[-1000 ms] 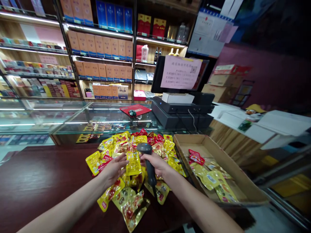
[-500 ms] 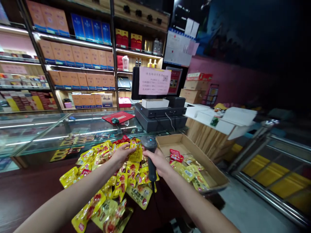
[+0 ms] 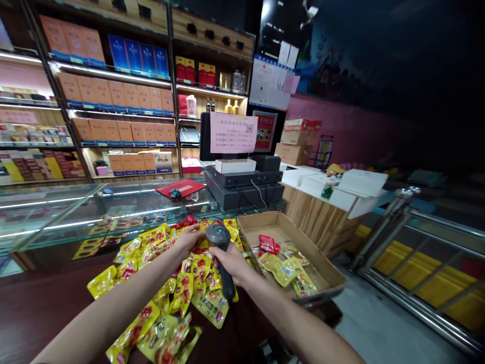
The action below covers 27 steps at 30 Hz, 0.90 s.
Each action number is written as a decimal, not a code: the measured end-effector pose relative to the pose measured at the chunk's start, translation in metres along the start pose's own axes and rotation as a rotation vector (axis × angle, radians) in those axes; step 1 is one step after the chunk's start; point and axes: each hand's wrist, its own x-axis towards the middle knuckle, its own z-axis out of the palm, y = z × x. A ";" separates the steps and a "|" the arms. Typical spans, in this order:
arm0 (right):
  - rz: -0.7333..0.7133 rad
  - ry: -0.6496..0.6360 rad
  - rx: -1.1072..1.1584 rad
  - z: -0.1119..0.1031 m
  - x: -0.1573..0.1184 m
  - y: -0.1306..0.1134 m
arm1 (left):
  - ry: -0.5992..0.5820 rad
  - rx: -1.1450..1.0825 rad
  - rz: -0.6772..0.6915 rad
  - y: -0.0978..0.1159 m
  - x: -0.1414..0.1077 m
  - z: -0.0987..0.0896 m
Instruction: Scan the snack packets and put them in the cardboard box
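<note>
My right hand [image 3: 229,260] is wrapped round a dark handheld scanner [image 3: 226,278], its head up and a small blue light showing on top. Just left of the scanner's head, my left hand [image 3: 189,237] has its fingers bent together over the pile; what they grip, if anything, is hard to make out among the packets. Yellow snack packets [image 3: 183,290] are heaped beneath and around both hands, with a few red ones at the back. Right of the pile, a shallow cardboard box [image 3: 318,255] holds a red packet [image 3: 268,244] and several yellow-green packets [image 3: 278,269].
A glass counter [image 3: 76,215] runs behind the pile, with a red mat [image 3: 184,187] and mouse on it. A monitor with a pink sign [image 3: 233,132] stands above a black cash drawer [image 3: 246,194]. Shelves of boxes fill the back. A metal railing [image 3: 382,232] stands at the right.
The scanner and my right hand have shifted left and down, closer to my left hand. The yellow packet held up by my left hand is no longer seen raised. The view has turned slightly.
</note>
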 end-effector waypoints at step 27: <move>0.019 0.101 0.237 -0.028 0.007 0.007 | -0.301 0.002 -0.304 0.009 -0.031 0.003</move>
